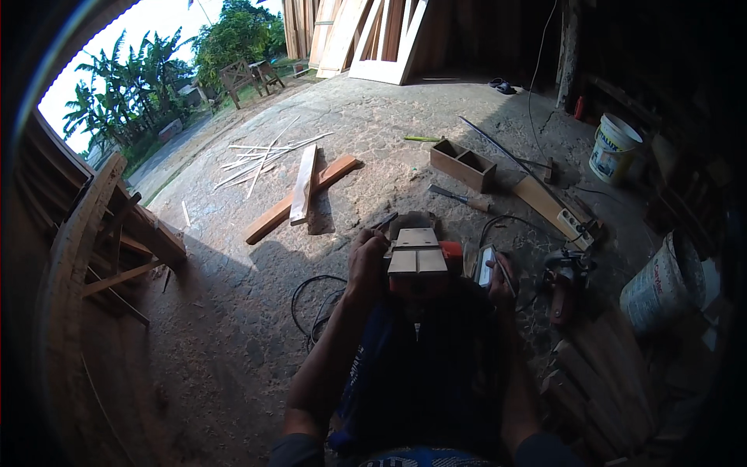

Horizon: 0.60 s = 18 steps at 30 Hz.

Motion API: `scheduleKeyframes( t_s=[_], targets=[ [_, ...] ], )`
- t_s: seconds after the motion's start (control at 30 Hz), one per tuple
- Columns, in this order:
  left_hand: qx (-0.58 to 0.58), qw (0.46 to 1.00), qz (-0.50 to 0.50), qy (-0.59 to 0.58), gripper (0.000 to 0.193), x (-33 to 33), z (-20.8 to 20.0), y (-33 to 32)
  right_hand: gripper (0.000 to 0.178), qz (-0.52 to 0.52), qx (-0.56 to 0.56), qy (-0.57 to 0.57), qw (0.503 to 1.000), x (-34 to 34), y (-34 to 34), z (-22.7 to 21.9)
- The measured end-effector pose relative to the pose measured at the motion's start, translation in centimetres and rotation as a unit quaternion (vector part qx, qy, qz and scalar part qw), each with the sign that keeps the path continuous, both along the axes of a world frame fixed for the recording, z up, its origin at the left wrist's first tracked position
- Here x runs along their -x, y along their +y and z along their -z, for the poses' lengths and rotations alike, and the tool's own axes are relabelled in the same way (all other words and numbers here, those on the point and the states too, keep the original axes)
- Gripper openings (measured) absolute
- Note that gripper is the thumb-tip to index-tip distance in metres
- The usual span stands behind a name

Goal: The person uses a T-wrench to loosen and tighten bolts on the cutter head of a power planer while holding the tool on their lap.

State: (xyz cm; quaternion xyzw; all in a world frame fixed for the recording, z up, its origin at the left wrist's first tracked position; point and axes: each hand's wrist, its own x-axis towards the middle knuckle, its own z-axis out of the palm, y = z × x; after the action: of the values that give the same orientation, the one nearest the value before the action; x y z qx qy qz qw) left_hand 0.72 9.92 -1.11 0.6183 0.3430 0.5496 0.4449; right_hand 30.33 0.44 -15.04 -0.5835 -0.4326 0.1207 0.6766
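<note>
An electric planer [418,261] lies upside down in front of my body, its pale metal sole facing up and a red-orange part showing at its right. My left hand [367,261] is closed beside the planer's left edge. A slim dark piece [386,221] pokes out past its fingers; what it is I cannot make out. To the right of the planer, my right hand [503,280] is closed round a flat, white-faced object [487,267] of unclear kind. Shadow hides part of the fingers of both hands.
A chisel [459,198] and a divided wooden box [463,165] lie ahead. At right are a dark power tool [566,284], a board [545,204] and buckets [615,148]. Crossed timbers [303,191] and thin strips [261,159] lie ahead-left; a cable [299,300] loops left.
</note>
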Motion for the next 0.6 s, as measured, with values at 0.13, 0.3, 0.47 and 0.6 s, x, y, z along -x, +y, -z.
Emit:
scheduleKeyframes(
  t_s=[0.13, 0.3, 0.47, 0.6],
  targets=[
    [0.071, 0.997, 0.018, -0.026, 0.012, -0.3, -2.0, -1.4, 0.033, 0.013, -0.031, -0.047, 0.998, -0.2, -0.2, 2.6],
    [0.022, 0.999, 0.03, -0.032, 0.012, -0.2, -1.1, -0.9, 0.033, -0.004, -0.086, -0.079, 0.993, 0.2, -0.2, 4.3],
    [0.095, 0.993, 0.052, -0.05, 0.009, 0.4, -1.4, -0.5, 0.038, -0.03, -0.005, 0.036, 0.999, 1.6, -1.3, 6.3],
    [0.145, 0.987, 0.035, -0.06, 0.011, 0.6, -2.5, -0.9, 0.039, -0.101, 0.016, 0.123, 0.987, 2.0, -1.0, 8.0]
  ],
)
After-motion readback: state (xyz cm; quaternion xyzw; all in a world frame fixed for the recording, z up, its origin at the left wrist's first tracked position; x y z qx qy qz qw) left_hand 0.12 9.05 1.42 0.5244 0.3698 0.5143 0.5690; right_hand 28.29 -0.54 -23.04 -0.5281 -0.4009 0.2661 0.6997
